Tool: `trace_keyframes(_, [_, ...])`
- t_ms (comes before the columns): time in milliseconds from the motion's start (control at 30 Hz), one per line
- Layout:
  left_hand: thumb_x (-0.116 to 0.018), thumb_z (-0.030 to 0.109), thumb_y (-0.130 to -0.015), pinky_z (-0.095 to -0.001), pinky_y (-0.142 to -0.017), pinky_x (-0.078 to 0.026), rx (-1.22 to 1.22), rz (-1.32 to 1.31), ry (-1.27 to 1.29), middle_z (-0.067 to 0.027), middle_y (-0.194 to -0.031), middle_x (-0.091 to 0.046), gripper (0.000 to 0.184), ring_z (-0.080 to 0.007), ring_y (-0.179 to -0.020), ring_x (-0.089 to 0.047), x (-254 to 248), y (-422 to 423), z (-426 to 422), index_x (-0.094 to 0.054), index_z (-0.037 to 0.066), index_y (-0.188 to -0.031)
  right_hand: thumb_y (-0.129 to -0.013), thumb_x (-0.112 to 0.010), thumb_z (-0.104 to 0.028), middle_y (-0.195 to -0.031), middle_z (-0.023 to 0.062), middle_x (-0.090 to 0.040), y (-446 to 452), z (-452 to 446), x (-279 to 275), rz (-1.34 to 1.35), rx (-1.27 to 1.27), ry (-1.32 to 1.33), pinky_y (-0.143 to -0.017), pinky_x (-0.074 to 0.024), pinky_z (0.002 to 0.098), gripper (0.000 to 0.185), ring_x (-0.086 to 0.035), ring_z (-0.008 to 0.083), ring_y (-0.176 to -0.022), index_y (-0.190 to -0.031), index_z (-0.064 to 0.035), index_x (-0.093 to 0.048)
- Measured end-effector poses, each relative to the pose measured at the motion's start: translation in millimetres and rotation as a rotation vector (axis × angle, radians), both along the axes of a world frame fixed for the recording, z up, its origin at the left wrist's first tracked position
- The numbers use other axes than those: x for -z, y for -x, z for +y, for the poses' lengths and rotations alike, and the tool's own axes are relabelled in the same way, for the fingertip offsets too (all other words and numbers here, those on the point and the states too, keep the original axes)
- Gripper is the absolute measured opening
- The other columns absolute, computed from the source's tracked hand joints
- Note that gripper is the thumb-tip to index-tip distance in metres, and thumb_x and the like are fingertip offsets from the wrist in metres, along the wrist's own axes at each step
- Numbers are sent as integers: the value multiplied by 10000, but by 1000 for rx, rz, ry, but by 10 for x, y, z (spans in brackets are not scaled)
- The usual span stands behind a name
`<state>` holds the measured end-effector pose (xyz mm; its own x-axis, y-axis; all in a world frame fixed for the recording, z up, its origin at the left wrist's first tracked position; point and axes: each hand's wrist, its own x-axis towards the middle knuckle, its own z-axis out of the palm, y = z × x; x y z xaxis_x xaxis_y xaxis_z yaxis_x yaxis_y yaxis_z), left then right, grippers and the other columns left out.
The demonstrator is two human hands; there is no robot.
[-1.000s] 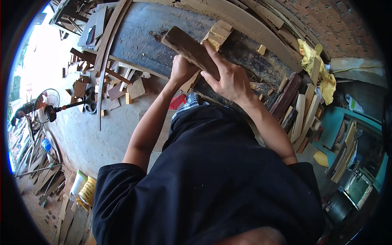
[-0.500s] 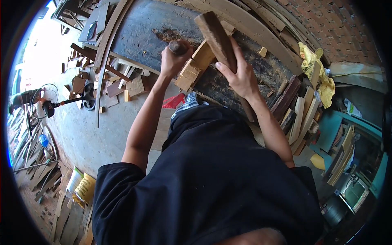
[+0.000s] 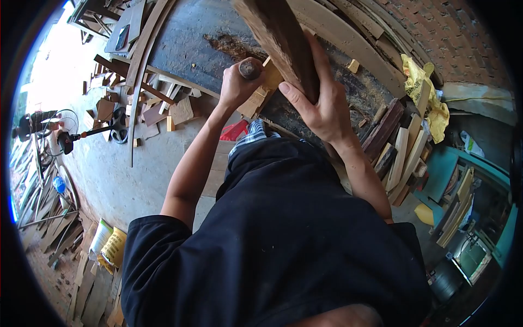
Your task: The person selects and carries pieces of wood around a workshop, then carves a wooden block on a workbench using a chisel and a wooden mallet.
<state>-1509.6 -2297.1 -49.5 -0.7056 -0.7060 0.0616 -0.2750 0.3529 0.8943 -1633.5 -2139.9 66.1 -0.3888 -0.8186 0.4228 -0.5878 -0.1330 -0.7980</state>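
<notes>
My left hand [image 3: 237,87] is wrapped around a chisel, whose round wooden handle end [image 3: 250,69] points up at me; its blade is hidden below the fist. Under and beside that hand lies a pale yellowish wood block [image 3: 254,103], partly covered by both hands. My right hand [image 3: 328,111] grips a thick, rough brown wooden mallet [image 3: 283,43], held above the block and to the right of the chisel. The mallet's top runs out of view. Both hands are over a dark, worn workbench [image 3: 182,52] with a rough hollow in its surface.
Long boards line the bench's far edge. Wood strips [image 3: 400,152] and a yellow sack [image 3: 427,101] are at the right, near a green machine frame [image 3: 438,174]. Offcuts [image 3: 182,110] and a pedestal-like black wheel [image 3: 119,125] lie on the floor at the left. A small offcut [image 3: 353,66] sits on the bench.
The mallet has risen toward me and looks larger, covering more of the block. My left hand has shifted slightly right and down with the chisel.
</notes>
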Motion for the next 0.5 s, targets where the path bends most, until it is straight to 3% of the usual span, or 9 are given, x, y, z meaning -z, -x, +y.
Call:
trace_keyframes(100, [-740, 206, -746, -364, -717, -541, 33, 11, 77, -152, -844, -707, 259, -266, -797, -713, 1, -11, 63, -701, 71, -964, -855, -676, -254, -1022, 237, -664, -105, -95, 77, 93, -19, 75, -677, -586, 408, 807, -702, 365, -819, -1512, -132, -222])
trace_keyframes(167, [-757, 205, -737, -376, -750, -541, 51, 52, 197, -174, -859, -705, 312, -293, -835, -709, 213, -6, 52, -701, 65, -1010, -853, -686, -274, -806, 188, -657, -71, -117, 351, 276, -80, -369, -578, -573, 404, 822, -693, 321, -661, -1521, -166, -218])
trace_keyframes(267, [-790, 204, -692, -397, -771, -541, -29, 193, 133, -201, -844, -695, 340, -359, -840, -690, 284, -66, 58, -708, 43, -980, -853, -684, -283, -801, 183, -655, -37, -139, 357, 318, -117, -377, -566, -568, 404, 821, -689, 320, -653, -1522, -173, -220])
trace_keyframes(333, [-792, 206, -689, -398, -771, -541, -14, 109, 96, -201, -855, -696, 337, -370, -848, -685, 318, -106, 87, -708, 40, -971, -850, -685, -296, -790, 184, -654, -124, -95, 262, 177, -45, -131, -565, -566, 414, 828, -688, 318, -648, -1524, -187, -217])
trace_keyframes(367, [-794, 208, -687, -398, -772, -541, 8, 38, 73, -201, -866, -697, 335, -380, -855, -680, 305, -95, 88, -707, 37, -962, -850, -685, -296, -790, 184, -654, -164, -74, 241, 178, -50, -135, -565, -566, 414, 828, -688, 318, -648, -1524, -187, -217])
trace_keyframes(400, [-785, 199, -695, -397, -756, -541, -12, 86, 207, -205, -835, -694, 309, -381, -841, -680, 329, -73, 97, -706, 31, -942, -849, -685, -275, -945, 222, -652, -200, -64, 215, 135, -60, -154, -664, -571, 420, 812, -690, 348, -766, -1517, -178, -234])
trace_keyframes(433, [-773, 191, -714, -412, -754, -531, 8, 85, 166, -203, -883, -696, 317, -373, -853, -680, 308, -74, 130, -691, 26, -972, -848, -685, -254, -1101, 260, -650, -215, -64, 197, 93, -66, -171, -763, -577, 426, 796, -692, 377, -884, -1510, -169, -252])
trace_keyframes(467, [-769, 188, -723, -418, -756, -525, 10, 124, 192, -194, -918, -686, 328, -361, -866, -672, 387, -52, 103, -678, 25, -992, -851, -678, -280, -1145, 250, -638, -198, -64, 275, 196, -104, -428, -787, -568, 432, 790, -683, 380, -926, -1504, -122, -261])
trace_keyframes(500, [-764, 185, -731, -424, -759, -519, 14, 161, 217, -184, -952, -676, 339, -349, -878, -663, 524, -26, 76, -665, 25, -1013, -851, -678, -280, -1145, 250, -638, -166, -62, 329, 197, -99, -423, -787, -568, 432, 790, -683, 380, -926, -1504, -122, -261])
